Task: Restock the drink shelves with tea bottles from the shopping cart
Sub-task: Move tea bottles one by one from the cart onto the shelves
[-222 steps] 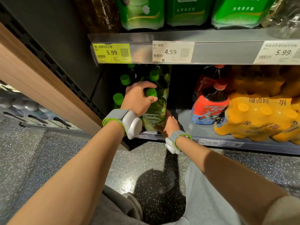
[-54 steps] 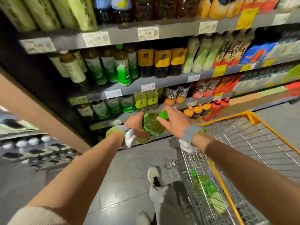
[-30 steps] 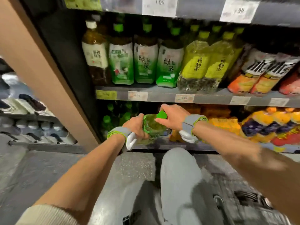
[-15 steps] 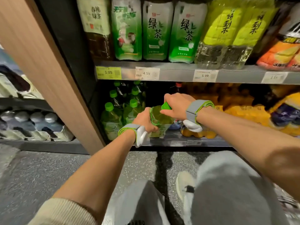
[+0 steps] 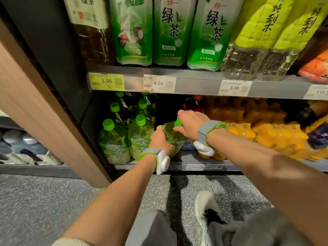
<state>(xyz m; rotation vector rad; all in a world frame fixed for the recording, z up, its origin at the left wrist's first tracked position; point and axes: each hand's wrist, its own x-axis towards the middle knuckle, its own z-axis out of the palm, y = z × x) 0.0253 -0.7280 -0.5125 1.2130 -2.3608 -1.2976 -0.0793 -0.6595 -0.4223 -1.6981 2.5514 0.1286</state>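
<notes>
At the bottom shelf (image 5: 195, 159) mouth, both hands clasp 1 tilted bottle (image 5: 173, 137): right hand (image 5: 190, 124) around its up-right-pointing cap, left hand (image 5: 160, 140) gripping its body. Dark gap behind, green bottles (image 5: 127, 137) leftward.

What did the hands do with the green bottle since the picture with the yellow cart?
Both hands carried the green tea bottle from above the cart down to the bottom shelf, beside the green-capped bottles standing there. The grip stayed the same: the left hand holds the body, the right hand holds the cap end. The bottle is not let go yet.
</notes>
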